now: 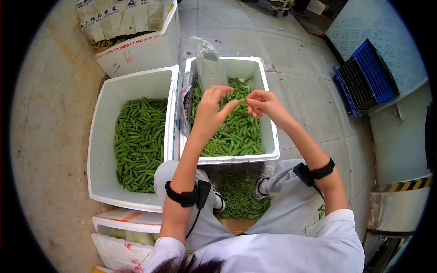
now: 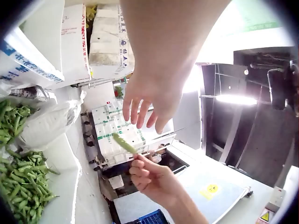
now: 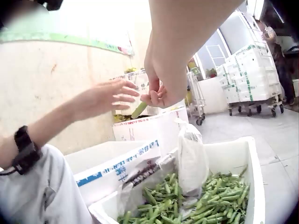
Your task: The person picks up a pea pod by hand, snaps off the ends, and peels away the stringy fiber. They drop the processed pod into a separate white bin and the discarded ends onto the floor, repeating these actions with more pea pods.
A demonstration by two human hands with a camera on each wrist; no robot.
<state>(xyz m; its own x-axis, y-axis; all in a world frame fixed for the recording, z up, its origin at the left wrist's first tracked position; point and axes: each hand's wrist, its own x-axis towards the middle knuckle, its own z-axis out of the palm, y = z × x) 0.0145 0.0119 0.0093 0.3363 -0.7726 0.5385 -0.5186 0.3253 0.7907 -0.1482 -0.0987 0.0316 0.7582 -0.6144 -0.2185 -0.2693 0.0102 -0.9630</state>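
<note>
A single green pod (image 2: 123, 143) is pinched at one end between the thumb and finger of the right hand (image 1: 266, 105), above the right foam box (image 1: 272, 132) of green pods. Just beside it is the left hand (image 1: 213, 109), its fingers apart and holding nothing; in the left wrist view the left hand (image 2: 153, 100) is clear of the pod. Seen from the right wrist, the pod (image 3: 139, 110) hangs from the right hand (image 3: 163, 88), with the left hand's (image 3: 105, 99) spread fingers close by. A clear plastic bag (image 1: 208, 63) stands in the right box.
To the left is another foam box (image 1: 98, 150) with many pods (image 1: 140, 145). Green trimmings (image 1: 241, 200) lie between the person's feet. A white carton (image 1: 141, 54) is at the back left, and blue crates (image 1: 371, 73) stand at the right. A person (image 3: 275, 51) stands in the background.
</note>
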